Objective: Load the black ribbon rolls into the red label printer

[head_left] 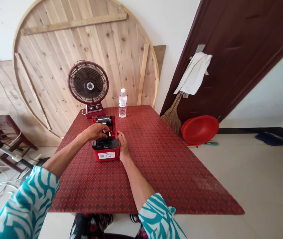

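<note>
A small red and black printer (106,151) stands on the table with its lid raised, a white label on its near side. My left hand (97,131) reaches over its left side, with curled fingertips dipping into the open compartment; what they pinch there, if anything, is hidden. Against the printer's right wall, my right hand (123,146) grips the casing and steadies it. The lid (104,120) with its roller leans back behind my left fingers.
A dark red electric fan (88,84) and a clear water bottle (123,103) stand on the far part of the patterned table (153,172). Beyond the right edge are a straw broom (173,114) and a red basin (200,130). A wooden chair (9,136) and loose cables lie left.
</note>
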Demonstrator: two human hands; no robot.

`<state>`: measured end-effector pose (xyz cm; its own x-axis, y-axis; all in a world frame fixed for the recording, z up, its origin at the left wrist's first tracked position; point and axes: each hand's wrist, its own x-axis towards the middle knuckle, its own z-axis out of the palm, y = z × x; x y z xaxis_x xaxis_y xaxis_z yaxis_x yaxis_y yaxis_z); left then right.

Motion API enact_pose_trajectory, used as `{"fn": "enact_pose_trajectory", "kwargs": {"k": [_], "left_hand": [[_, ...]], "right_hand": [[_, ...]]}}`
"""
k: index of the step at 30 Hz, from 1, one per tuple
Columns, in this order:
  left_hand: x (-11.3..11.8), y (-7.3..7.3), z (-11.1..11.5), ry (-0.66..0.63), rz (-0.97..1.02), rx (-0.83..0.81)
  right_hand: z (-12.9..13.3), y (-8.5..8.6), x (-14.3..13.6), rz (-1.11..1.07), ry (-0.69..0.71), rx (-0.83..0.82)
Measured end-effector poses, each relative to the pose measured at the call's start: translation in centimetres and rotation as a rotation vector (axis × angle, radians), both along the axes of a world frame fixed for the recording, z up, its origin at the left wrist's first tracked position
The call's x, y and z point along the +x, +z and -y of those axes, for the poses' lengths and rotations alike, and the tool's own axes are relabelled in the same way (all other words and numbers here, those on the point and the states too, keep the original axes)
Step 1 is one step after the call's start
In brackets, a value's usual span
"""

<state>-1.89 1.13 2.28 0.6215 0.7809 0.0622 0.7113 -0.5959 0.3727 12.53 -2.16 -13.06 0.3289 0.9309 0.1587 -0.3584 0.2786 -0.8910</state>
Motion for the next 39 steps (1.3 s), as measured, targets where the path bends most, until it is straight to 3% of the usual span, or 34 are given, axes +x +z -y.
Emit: {"fn": "enact_pose_trajectory", "kwargs": {"k": [4, 8, 10, 13, 16, 19, 26, 34, 39], "left_hand": [[-1.0, 0.8, 0.8, 0.036, 0.183, 0.054], [-5.8, 0.4, 1.2, 0.205, 0.609, -0.050], [-8.4, -1.2, 1.3, 0.295, 0.820, -0.077], [-10.8, -5.2, 1.3, 0.391, 0.894, -0.114], [-11.1, -9.2, 1.1, 0.436, 0.829, -0.154], [-10.9, -11.2, 0.9, 0.455, 0.774, -0.160], [-11.9, -10.6, -0.7, 0.538, 0.910, -0.160], [-10.5, -10.1, -3.8, 0.425, 0.894, -0.401], [-10.7, -8.4, -3.5, 0.455, 1.003, -0.281]], "right_hand": [[0.0, -0.1, 0.0, -0.010, 0.023, -0.009], [0.1, -0.2, 0.0, -0.020, 0.031, -0.004], [0.1, -0.1, 0.0, -0.024, 0.032, -0.005], [0.3, 0.2, 0.2, -0.021, 0.026, -0.017], [0.5, 0.5, 0.3, -0.015, 0.024, -0.036], [0.6, 0.6, 0.3, -0.009, 0.031, -0.043], [0.3, 0.0, 0.4, -0.008, 0.034, -0.044], [0.5, 0.3, 0.5, 0.024, 0.022, -0.065], [0.4, 0.2, 0.5, 0.032, 0.014, -0.044]]}}
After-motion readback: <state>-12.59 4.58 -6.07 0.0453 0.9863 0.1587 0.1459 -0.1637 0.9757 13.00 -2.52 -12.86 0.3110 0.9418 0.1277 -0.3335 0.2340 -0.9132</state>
